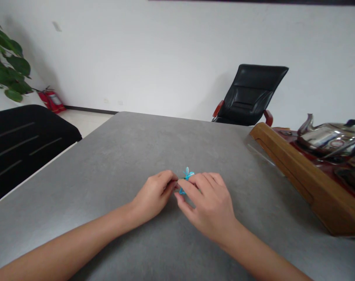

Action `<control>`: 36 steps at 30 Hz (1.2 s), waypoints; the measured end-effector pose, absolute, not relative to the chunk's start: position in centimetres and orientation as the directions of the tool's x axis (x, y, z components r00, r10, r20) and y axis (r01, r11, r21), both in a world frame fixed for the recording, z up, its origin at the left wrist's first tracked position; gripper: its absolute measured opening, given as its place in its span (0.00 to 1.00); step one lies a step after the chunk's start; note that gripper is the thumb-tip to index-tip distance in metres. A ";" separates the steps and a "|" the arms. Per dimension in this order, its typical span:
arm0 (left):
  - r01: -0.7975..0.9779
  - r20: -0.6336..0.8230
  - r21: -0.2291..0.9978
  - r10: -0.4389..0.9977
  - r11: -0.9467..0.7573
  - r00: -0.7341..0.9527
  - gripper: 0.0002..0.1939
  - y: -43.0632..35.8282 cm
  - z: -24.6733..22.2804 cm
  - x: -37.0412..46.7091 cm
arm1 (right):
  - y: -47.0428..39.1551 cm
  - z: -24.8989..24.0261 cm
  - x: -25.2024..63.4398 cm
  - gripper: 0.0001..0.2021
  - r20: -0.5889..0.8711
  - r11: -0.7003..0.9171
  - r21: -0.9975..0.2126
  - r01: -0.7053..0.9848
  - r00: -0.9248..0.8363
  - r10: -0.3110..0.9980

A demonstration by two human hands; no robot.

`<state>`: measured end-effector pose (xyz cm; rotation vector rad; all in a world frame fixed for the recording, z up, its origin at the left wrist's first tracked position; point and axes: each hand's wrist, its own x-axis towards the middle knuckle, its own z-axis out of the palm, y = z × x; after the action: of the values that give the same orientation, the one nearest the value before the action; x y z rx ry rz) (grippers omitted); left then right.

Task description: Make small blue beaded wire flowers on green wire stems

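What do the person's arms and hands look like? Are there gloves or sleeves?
The left hand and right hand wear no gloves. Both forearms are bare, with no sleeves in view. I see no watch or bracelet either.

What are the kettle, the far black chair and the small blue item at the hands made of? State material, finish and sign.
Kettle: polished metal, perhaps stainless steel, from its mirror-like reflections.
Chair: black leather or a lookalike, softly shiny, from its seams and highlights.
Blue item: perhaps cord or beaded wire, from thin strands and pale dots; too small to judge its finish.
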<state>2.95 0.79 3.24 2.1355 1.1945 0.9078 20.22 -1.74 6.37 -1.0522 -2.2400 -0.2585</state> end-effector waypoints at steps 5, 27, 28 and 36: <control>0.483 0.269 0.761 0.888 -0.433 0.373 0.08 1.1 3.3 2.9 | -0.3 6.4 21.9 0.06 0.700 0.650 -0.242 0.721 -0.334 0.631; 0.044 0.032 0.998 0.932 -0.052 0.360 0.07 1.8 2.8 3.3 | 1.5 1.9 20.2 0.22 0.103 0.062 -0.968 -0.244 -0.161 0.982; 0.031 0.037 0.998 0.931 -0.051 0.364 0.07 1.8 2.8 3.4 | 1.3 1.7 19.7 0.24 0.052 -0.030 -0.950 -0.312 -0.251 0.967; 0.108 0.082 0.986 0.941 -0.123 0.329 0.09 1.7 3.0 3.2 | 1.2 1.0 18.7 0.09 -0.082 -0.207 -0.944 -0.256 -0.428 0.900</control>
<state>3.21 1.70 2.98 1.5167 0.9978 0.9698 18.72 1.20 0.96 -0.8530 -1.1936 1.7574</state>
